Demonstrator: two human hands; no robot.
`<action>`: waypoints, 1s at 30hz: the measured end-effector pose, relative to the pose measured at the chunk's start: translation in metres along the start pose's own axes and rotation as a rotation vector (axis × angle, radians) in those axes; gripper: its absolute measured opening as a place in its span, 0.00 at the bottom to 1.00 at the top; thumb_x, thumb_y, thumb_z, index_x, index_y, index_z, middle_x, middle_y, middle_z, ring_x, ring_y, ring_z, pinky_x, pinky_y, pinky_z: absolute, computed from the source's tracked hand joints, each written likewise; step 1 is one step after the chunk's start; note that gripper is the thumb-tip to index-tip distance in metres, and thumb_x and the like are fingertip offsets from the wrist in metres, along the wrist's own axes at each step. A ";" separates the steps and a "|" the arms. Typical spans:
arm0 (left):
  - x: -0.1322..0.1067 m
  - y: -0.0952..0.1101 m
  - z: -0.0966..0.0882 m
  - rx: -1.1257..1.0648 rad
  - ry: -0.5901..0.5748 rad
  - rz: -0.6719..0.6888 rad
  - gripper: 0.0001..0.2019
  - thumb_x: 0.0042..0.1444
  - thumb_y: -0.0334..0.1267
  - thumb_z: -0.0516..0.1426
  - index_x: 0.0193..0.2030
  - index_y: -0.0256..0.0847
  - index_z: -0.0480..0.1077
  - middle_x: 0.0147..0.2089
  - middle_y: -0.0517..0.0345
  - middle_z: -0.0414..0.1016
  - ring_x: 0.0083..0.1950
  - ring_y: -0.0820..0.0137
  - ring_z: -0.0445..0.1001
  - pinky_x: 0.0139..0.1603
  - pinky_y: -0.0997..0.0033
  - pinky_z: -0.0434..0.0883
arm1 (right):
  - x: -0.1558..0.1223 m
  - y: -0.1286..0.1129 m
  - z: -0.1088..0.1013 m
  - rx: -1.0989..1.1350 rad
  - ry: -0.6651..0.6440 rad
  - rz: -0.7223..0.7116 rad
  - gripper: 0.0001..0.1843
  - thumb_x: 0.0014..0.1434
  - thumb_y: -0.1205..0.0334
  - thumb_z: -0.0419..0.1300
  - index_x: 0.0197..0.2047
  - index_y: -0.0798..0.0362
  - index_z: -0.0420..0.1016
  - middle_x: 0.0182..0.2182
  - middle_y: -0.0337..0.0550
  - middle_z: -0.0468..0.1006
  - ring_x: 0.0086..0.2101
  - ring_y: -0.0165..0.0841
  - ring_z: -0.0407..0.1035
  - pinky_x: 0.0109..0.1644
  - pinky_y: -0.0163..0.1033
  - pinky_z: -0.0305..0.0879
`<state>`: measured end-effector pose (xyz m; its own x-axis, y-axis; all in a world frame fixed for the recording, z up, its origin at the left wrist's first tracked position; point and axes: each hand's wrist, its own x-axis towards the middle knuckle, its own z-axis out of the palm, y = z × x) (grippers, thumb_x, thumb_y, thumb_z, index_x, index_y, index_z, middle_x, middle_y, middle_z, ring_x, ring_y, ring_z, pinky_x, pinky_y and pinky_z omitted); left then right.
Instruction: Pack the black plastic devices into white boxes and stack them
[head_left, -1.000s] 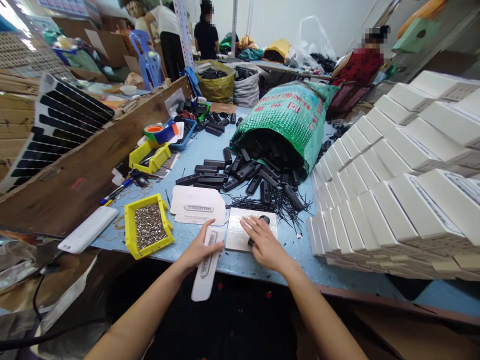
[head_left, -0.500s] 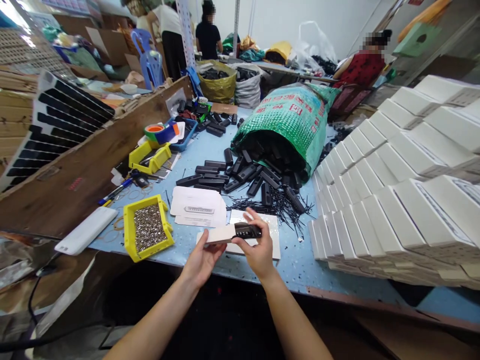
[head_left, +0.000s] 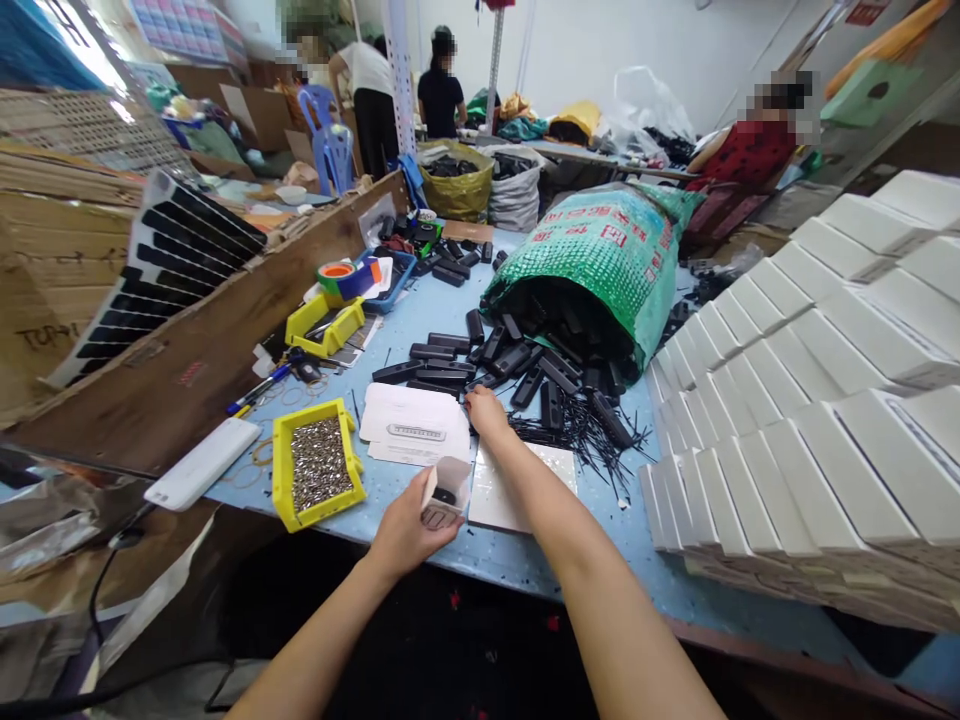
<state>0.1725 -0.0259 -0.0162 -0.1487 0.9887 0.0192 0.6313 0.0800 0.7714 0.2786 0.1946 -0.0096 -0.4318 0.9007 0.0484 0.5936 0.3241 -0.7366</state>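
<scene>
My left hand [head_left: 403, 528] is closed around a small white cardboard box [head_left: 453, 472], held with its open end towards me. A black piece [head_left: 444, 496] shows inside the box. Stretched forward, my right hand [head_left: 489, 414] has its fingertips bent together at the near edge of a heap of black oblong plastic cases [head_left: 531, 386]. What lies between those fingers is too small to make out. Flattened white boxes [head_left: 417, 424] with a printed drawing lie just left of it. Beneath my right forearm is a white tile-like board [head_left: 498, 500].
A green woven sack [head_left: 592, 250] spills cases beside thin black strips [head_left: 581, 430]. At right, white boxes [head_left: 795, 450] stand stacked high. On the left are a yellow bin [head_left: 354, 480] of small metal parts, a white power bank-like block [head_left: 202, 465] and a wooden board [head_left: 180, 385]. Several people work behind.
My right hand has left the box and black case and moved forward to the heap. The black case now sits inside the box, which my left hand has turned open end towards me.
</scene>
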 end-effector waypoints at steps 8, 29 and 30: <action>0.010 -0.001 0.009 -0.052 -0.093 -0.024 0.44 0.48 0.44 0.62 0.68 0.40 0.45 0.61 0.39 0.67 0.54 0.51 0.73 0.51 0.55 0.70 | -0.088 -0.010 -0.022 0.331 0.120 -0.022 0.15 0.65 0.60 0.51 0.53 0.54 0.66 0.41 0.45 0.73 0.33 0.32 0.71 0.38 0.38 0.68; 0.017 0.011 0.017 -0.218 -0.164 -0.049 0.51 0.46 0.41 0.62 0.71 0.38 0.35 0.53 0.39 0.73 0.47 0.53 0.77 0.47 0.57 0.71 | -0.168 -0.012 0.017 0.552 0.037 -0.316 0.20 0.63 0.51 0.53 0.54 0.48 0.74 0.58 0.47 0.68 0.59 0.41 0.60 0.64 0.52 0.53; 0.015 0.013 0.018 -0.254 -0.125 -0.052 0.50 0.47 0.43 0.62 0.71 0.37 0.37 0.55 0.38 0.71 0.50 0.53 0.76 0.50 0.55 0.70 | -0.173 -0.013 0.018 0.497 0.025 -0.334 0.24 0.61 0.50 0.56 0.58 0.48 0.70 0.62 0.48 0.62 0.61 0.42 0.56 0.66 0.52 0.50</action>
<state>0.1928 -0.0073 -0.0173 -0.0717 0.9933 -0.0912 0.4123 0.1127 0.9040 0.3327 0.0296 -0.0206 -0.5210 0.7818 0.3427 0.0370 0.4218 -0.9059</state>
